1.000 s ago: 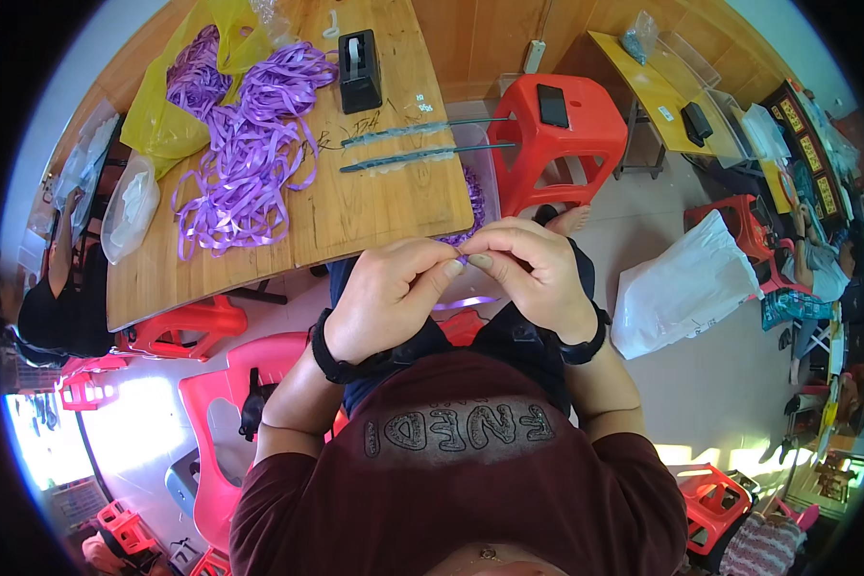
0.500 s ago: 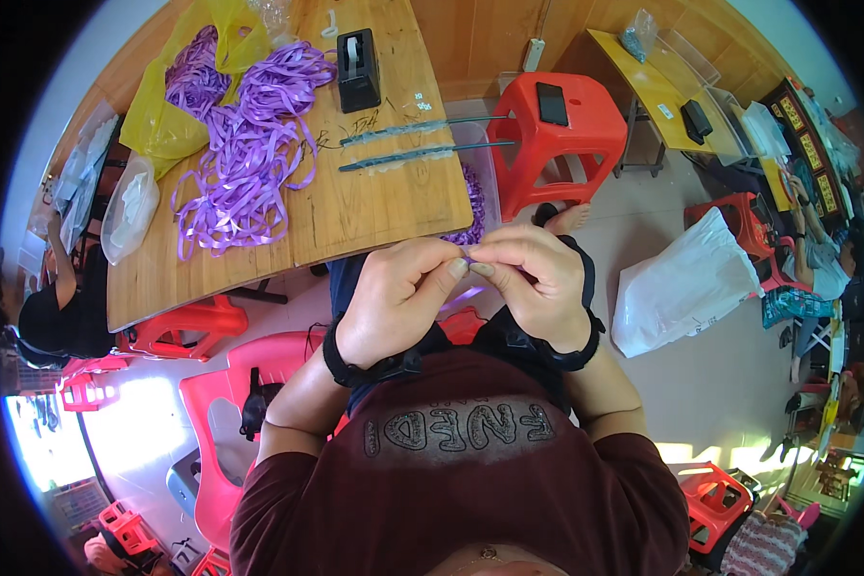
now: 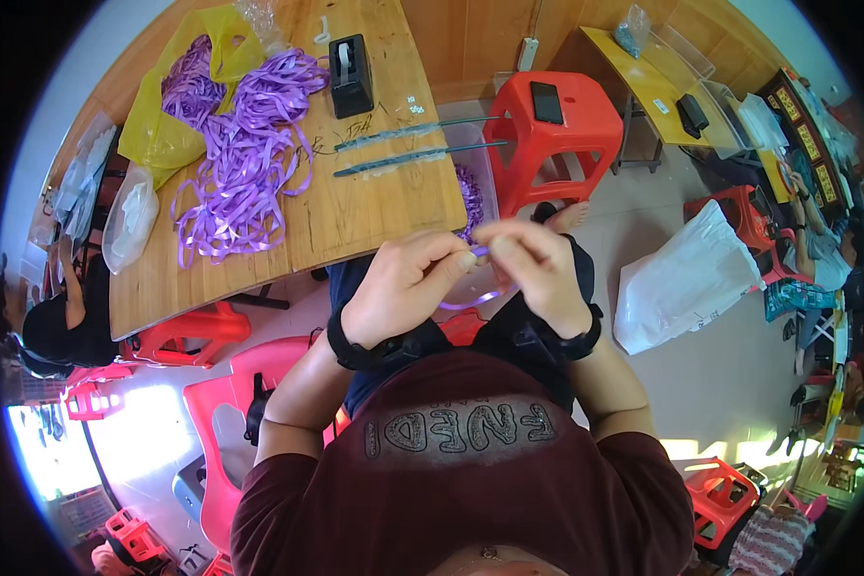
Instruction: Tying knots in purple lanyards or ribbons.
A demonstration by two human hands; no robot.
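Both my hands meet in front of my lap, just off the table's near corner. My left hand [image 3: 403,288] is closed in a pinch on a purple ribbon [image 3: 481,252], a short bit of which shows between the two hands. My right hand [image 3: 540,278] is curled at the other side of that ribbon, its fingers bent and somewhat blurred. Below the hands a loose length of the ribbon hangs in a curve. On the table lies a large tangled heap of purple ribbon [image 3: 235,192], partly inside a yellow plastic bag [image 3: 158,130].
A black tape dispenser [image 3: 351,82] and two dark strips taped down [image 3: 394,163] are on the wooden table [image 3: 374,216]. Beyond its edge stand a clear bin of purple ribbon [image 3: 469,197] and a red stool [image 3: 557,144] bearing a phone. A white sack [image 3: 682,278] lies right.
My fingertips, pressed together before, have come slightly apart, showing purple ribbon between them. My right hand has turned and blurs with motion; the hanging ribbon has swung.
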